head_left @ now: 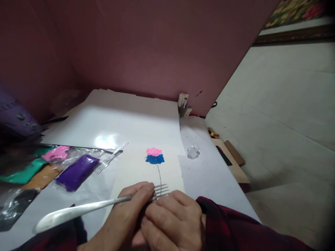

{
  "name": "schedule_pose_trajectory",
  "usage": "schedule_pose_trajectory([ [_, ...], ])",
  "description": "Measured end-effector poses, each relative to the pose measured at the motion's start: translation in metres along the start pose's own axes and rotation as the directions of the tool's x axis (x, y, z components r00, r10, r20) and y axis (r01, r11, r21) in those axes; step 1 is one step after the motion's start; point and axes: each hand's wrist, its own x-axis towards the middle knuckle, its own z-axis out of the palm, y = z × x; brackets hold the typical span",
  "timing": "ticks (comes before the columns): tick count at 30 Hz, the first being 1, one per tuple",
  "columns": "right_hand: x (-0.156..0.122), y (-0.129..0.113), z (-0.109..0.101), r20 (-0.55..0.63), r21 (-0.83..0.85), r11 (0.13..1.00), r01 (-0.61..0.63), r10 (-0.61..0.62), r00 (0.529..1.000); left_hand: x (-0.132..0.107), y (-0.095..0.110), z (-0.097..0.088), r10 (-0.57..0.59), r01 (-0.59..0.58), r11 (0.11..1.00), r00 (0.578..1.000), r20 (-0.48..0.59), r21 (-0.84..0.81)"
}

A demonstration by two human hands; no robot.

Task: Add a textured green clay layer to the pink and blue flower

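Note:
My left hand (125,212) is closed around a metal fork (86,208), handle pointing left and tines over the lower edge of a cream card (136,170). My right hand (172,219) is curled right against the fork's tines, fingers bent; what it pinches, if anything, is hidden. On the card sits a small clay flower (155,155), pink on top and blue beneath, with a thin drawn stem running down toward the tines.
A clear plastic fork (111,158) lies left of the card. Bagged clay lies at left: purple (77,172), pink (55,153), green (24,172), brown. A small clear lump (193,151) sits to the right. Large white sheets (117,122) cover the table; a maroon wall stands behind.

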Motion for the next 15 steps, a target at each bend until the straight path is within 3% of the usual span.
schedule_pose_trajectory([
  [2, -0.004, 0.003, -0.001, 0.020, 0.053, 0.998, -0.047, 0.046, 0.999, 0.006, 0.002, -0.009, 0.077, -0.082, 0.985, 0.996, 0.036, 0.155],
  [4, -0.009, 0.007, 0.000, 0.065, 0.196, 0.955, -0.223, 0.215, 0.975, 0.016, 0.005, -0.019, 0.131, -0.131, 0.956, 0.991, 0.018, 0.262],
  [5, -0.010, 0.011, 0.002, 0.072, 0.285, 0.879, -0.382, 0.378, 0.923, 0.022, 0.008, -0.023, 0.166, -0.153, 0.916, 0.986, -0.001, 0.372],
  [6, -0.011, 0.016, 0.004, 0.157, 0.349, 0.707, -0.615, 0.603, 0.782, 0.028, 0.011, -0.027, 0.206, -0.173, 0.878, 0.978, -0.026, 0.446],
  [7, -0.012, 0.022, 0.006, 0.239, 0.390, 0.464, -0.795, 0.783, 0.574, 0.035, 0.013, -0.029, 0.233, -0.186, 0.855, 0.972, -0.039, 0.484],
  [9, -0.011, 0.036, 0.011, 0.340, 0.482, 0.090, -0.872, 0.897, 0.281, 0.046, 0.018, -0.031, 0.262, -0.208, 0.834, 0.965, -0.034, 0.511],
  [10, -0.010, 0.043, 0.013, 0.368, 0.511, -0.041, -0.858, 0.913, 0.176, 0.051, 0.019, -0.031, 0.271, -0.211, 0.821, 0.962, -0.037, 0.530],
  [11, -0.009, 0.049, 0.015, 0.376, 0.543, -0.113, -0.832, 0.918, 0.121, 0.055, 0.020, -0.030, 0.286, -0.219, 0.802, 0.957, -0.035, 0.556],
  [15, -0.007, 0.058, 0.018, 0.377, 0.595, -0.142, -0.791, 0.919, 0.119, 0.068, 0.014, -0.028, 0.358, -0.264, 0.689, 0.934, 0.000, 0.675],
])
